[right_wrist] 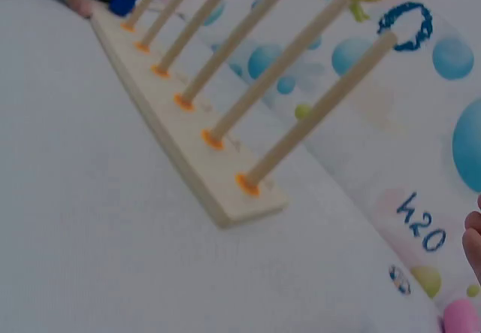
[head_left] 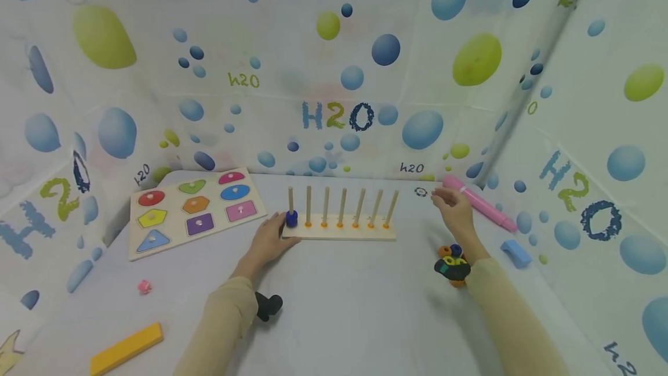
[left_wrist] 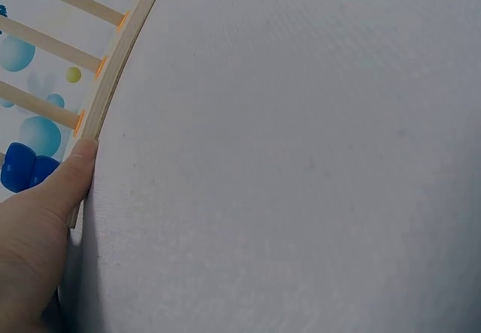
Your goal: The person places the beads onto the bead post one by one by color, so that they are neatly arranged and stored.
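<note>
A wooden peg board (head_left: 339,235) with a row of upright pegs stands on the table at the centre. Blue beads (head_left: 291,219) are threaded low on its leftmost peg. My left hand (head_left: 268,241) grips the left end of the board, the thumb (left_wrist: 75,171) along its front edge and the fingers behind. To the right, my right hand (head_left: 455,213) is raised over the table, its fingers loosely bent and nothing showing between them. At the right edge of the right wrist view only its fingertips (right_wrist: 473,241) appear. Orange, yellow and blue beads (head_left: 445,251) lie partly hidden behind the right wrist.
A shape puzzle board (head_left: 180,235) lies at the back left. Nearer on that side are a small pink piece (head_left: 144,287) and a yellow block (head_left: 127,348). A pink marker-like stick (head_left: 485,206) and a blue block (head_left: 516,253) lie at the right edge.
</note>
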The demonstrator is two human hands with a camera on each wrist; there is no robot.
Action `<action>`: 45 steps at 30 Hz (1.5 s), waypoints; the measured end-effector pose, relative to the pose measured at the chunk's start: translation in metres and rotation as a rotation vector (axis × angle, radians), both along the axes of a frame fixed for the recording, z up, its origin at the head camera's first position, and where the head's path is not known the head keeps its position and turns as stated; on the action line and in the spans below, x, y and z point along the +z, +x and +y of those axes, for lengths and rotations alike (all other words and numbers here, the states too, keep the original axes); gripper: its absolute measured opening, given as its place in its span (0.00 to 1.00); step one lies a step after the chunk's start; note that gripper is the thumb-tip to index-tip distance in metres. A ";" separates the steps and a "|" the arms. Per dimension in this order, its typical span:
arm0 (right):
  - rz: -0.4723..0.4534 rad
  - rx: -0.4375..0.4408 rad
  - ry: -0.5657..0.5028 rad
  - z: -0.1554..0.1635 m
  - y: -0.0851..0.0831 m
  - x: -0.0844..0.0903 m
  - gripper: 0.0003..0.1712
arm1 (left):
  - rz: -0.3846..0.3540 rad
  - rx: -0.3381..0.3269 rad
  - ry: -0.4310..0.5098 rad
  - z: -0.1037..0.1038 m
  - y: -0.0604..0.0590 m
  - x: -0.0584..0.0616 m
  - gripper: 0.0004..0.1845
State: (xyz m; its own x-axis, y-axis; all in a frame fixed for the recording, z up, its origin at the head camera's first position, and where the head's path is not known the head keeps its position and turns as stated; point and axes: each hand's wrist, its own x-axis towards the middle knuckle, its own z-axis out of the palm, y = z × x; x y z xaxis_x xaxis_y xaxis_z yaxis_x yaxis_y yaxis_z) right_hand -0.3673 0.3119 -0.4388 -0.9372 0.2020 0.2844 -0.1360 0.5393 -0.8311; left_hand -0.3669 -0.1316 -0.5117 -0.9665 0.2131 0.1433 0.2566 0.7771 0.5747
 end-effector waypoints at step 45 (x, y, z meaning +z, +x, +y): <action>0.080 0.164 0.307 0.015 0.027 -0.009 0.18 | 0.011 -0.015 -0.020 -0.001 -0.001 -0.002 0.43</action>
